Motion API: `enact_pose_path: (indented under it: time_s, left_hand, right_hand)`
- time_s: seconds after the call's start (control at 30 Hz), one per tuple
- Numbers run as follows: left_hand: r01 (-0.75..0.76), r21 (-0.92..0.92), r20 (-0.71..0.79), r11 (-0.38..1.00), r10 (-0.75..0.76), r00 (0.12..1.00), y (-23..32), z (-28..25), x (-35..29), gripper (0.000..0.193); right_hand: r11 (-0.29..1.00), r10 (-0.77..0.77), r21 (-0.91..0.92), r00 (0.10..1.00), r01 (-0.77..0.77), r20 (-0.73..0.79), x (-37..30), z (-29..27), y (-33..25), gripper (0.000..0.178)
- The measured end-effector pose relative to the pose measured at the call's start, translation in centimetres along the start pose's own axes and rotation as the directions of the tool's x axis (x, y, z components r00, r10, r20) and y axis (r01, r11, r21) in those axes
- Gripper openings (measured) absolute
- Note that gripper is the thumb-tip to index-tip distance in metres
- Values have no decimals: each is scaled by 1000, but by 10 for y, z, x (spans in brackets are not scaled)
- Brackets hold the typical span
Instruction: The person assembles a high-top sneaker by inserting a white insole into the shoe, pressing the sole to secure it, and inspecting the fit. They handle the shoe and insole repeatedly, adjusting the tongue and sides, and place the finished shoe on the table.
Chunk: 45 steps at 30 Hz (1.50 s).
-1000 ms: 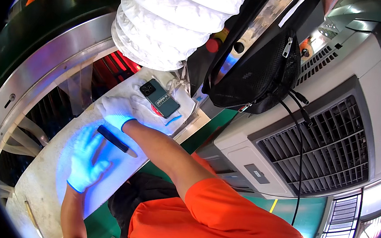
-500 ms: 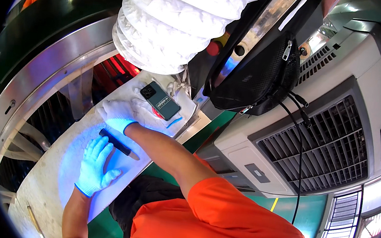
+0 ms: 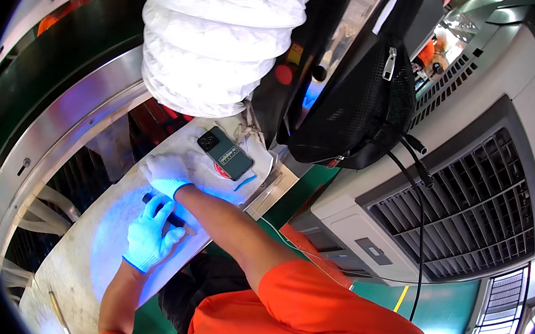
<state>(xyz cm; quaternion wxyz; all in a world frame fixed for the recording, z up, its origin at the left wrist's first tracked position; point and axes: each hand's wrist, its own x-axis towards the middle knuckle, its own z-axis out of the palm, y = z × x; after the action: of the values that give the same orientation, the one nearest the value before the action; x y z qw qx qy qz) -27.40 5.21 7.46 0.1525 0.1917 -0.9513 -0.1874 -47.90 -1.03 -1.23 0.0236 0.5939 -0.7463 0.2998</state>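
Observation:
My left hand (image 3: pixel 150 236), in a white knitted glove lit blue, reaches over a dark bar-shaped thing (image 3: pixel 176 220) with a lighter tapered tip. Its fingers are stretched and apart across the bar, and the thumb stands off to the side; no closed grip shows. Farther up the pale worktop (image 3: pixel 108 216) rests my right hand (image 3: pixel 169 175), gloved too, with its fingertips pointing left. Glare blurs those fingers into the white surface, so what they do is hidden. Beyond it lies a dark green phone (image 3: pixel 225 154) with its camera side up.
A thick white ribbed duct (image 3: pixel 218 40) hangs above the worktop's far end. A black bag (image 3: pixel 356 111) and a large beige air cooler (image 3: pixel 457 204) with dangling black cables stand to the right. Curved metal machine framing (image 3: pixel 59 127) borders the left. A thin brass-coloured rod (image 3: pixel 59 313) lies at the near left.
My left hand has moved up and right, so its fingers now cover the middle of the dark bar. The right hand stays at about the same place on the worktop. The head view has shifted.

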Motion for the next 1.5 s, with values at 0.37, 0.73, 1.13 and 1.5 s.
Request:
enact_pose_path:
  time_s: [0.37, 0.73, 1.13, 1.5]
  left_hand:
    - [163, -221, -221, 962, -212, 952, -58, -1, -45, 32]
    - [503, -331, -191, 798, -579, 793, -100, -17, -59, 78]
    - [369, -83, -306, 926, -376, 874, -83, -22, -65, 42]
    - [-105, -994, -66, -21, -654, 754, -136, -13, -74, 41]
  right_hand:
    - [1000, 14, 4, 1000, -14, -7, -2, 0, -4, 39]
    - [999, 6, -46, 1000, -7, -26, -3, -2, -6, 37]
    - [998, -14, -66, 1000, 14, -5, -3, -5, -11, 36]
    - [998, -24, -63, 999, 21, -44, -2, -3, -7, 35]
